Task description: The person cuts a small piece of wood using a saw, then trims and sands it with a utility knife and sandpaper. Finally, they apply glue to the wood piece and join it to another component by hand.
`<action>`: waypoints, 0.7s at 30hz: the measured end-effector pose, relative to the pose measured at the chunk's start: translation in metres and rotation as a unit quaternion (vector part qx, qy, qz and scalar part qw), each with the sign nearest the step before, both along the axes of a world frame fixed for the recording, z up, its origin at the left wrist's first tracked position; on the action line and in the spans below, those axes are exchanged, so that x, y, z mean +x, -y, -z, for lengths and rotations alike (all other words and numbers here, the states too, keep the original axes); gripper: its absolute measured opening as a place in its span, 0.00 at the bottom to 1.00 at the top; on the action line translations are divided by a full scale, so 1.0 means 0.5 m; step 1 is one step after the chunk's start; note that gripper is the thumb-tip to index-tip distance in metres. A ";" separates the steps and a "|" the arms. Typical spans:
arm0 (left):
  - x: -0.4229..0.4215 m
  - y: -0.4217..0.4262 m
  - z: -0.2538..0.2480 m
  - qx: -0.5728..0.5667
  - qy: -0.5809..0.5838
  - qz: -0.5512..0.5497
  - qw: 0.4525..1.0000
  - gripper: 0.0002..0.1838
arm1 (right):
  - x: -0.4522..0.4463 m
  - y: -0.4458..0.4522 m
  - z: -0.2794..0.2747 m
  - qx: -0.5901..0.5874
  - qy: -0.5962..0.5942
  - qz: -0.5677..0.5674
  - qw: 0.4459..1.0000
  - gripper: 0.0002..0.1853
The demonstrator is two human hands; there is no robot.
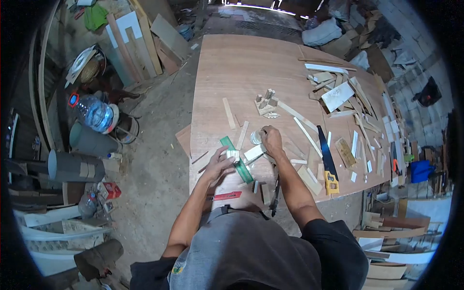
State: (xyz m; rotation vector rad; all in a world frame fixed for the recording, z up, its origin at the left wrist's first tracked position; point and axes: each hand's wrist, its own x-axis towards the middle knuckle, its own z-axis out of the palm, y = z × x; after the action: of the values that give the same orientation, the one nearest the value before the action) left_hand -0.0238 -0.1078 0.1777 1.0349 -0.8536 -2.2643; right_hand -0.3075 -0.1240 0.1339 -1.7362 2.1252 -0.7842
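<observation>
My left hand (218,167) is closed on a small pale wooden block (233,155), which lies across a long green piece (245,174) near the table's front edge. My right hand (272,139) is bent, fingers together, at the rim of a small clear jar (255,138). What its fingertips hold, if anything, is hidden. A flat whitish block (254,152) lies between my hands, just below the jar. Farther up the table stands a small assembly of wooden pieces (267,103).
A handsaw with a yellow handle (331,181) lies on the right of the wooden table (232,63). Beyond it is a heap of wood offcuts (338,96). A red tool (227,195) sits at the front edge. A large water bottle (96,114) stands on the left.
</observation>
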 end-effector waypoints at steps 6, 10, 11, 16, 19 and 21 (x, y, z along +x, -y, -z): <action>-0.094 0.038 0.033 -0.006 0.000 0.030 1.000 0.44 | -0.007 0.010 -0.034 0.017 -0.017 0.014 1.000 0.09; -0.124 0.052 0.028 -0.048 0.040 0.086 0.994 0.45 | -0.009 0.016 -0.017 0.059 -0.046 -0.028 0.997 0.10; -0.129 0.055 0.038 -0.070 0.044 0.103 0.991 0.45 | -0.011 0.015 -0.020 0.044 -0.040 -0.019 0.998 0.09; -0.142 0.067 0.022 -0.060 0.055 0.096 0.992 0.45 | -0.023 0.014 0.006 0.026 -0.038 -0.020 0.999 0.09; -0.144 0.057 0.027 -0.058 0.054 0.109 0.991 0.45 | -0.016 -0.003 0.015 0.057 -0.037 -0.009 0.998 0.10; -0.139 0.077 0.019 -0.073 0.052 0.124 0.988 0.44 | -0.018 0.003 -0.003 0.053 -0.035 -0.014 0.998 0.10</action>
State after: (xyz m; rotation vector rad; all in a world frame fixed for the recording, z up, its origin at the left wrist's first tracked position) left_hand -0.0935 -0.1460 0.1682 1.0368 -1.2341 -2.3219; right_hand -0.3164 -0.1257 0.1353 -1.7594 2.1401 -0.5997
